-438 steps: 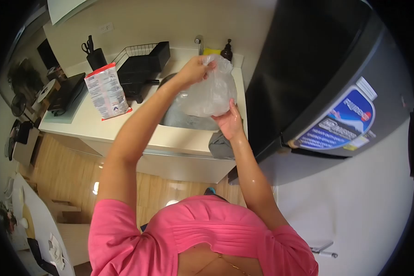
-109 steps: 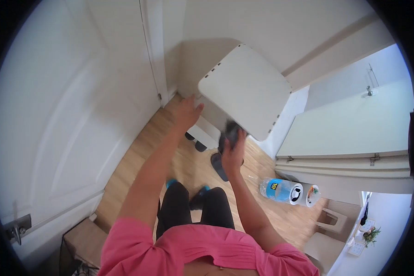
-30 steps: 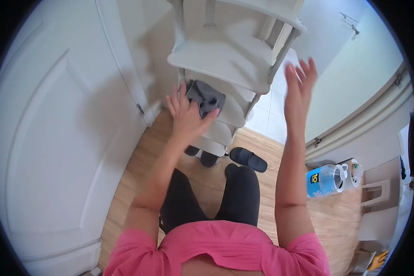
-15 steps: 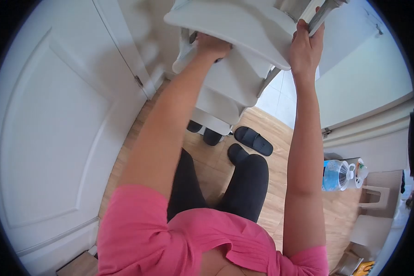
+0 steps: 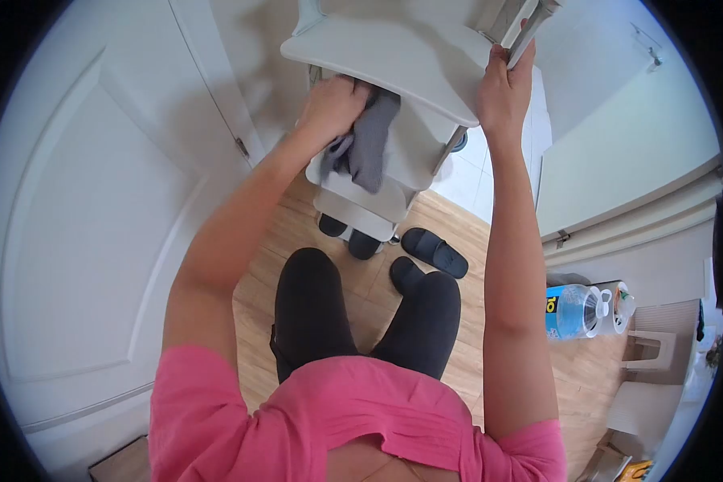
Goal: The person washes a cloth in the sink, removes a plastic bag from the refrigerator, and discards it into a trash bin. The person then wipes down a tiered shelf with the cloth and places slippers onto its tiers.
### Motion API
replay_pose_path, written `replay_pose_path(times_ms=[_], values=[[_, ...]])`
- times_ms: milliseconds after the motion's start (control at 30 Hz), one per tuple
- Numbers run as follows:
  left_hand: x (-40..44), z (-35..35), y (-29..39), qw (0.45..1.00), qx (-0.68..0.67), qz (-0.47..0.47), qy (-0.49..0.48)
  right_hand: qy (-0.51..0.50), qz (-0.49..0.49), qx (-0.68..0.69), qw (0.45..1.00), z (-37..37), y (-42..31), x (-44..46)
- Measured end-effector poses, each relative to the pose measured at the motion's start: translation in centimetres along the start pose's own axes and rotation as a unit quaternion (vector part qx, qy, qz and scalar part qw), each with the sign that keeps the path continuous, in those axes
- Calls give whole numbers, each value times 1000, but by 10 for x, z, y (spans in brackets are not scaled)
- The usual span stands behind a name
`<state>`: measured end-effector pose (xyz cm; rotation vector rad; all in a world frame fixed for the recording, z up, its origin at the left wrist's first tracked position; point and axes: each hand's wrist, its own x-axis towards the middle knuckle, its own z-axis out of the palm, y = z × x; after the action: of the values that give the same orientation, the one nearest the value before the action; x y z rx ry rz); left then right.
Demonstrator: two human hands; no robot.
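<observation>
A white tiered shelf rack (image 5: 377,44) stands in front of me. My left hand (image 5: 335,104) is closed on a dark grey cloth (image 5: 371,149), which hangs down below the upper shelf in front of the lower tiers. I cannot tell whether it is a sock or a rag. On the other side, my right hand (image 5: 506,92) wraps around the light grey upright (image 5: 530,34) of the rack, beside the edge of the upper shelf. Black slippers (image 5: 364,245) poke out from the rack's lowest tier.
A black slide sandal (image 5: 435,251) and another black slipper (image 5: 406,275) lie on the wood floor. A white panelled door (image 5: 88,217) is at the left. To the right stand a large blue-labelled water bottle (image 5: 572,312) and a white stool (image 5: 651,350).
My left hand has come out from under the upper shelf, towards the left, bringing the grey cloth into view. My right hand keeps its hold on the upright.
</observation>
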<state>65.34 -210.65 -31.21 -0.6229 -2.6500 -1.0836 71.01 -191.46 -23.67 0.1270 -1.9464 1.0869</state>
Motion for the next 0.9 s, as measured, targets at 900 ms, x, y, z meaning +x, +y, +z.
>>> replay_pose_path(times_ms=[900], values=[[73, 177, 19, 978, 39, 201, -46, -17, 7, 18, 1000, 16, 16, 13]])
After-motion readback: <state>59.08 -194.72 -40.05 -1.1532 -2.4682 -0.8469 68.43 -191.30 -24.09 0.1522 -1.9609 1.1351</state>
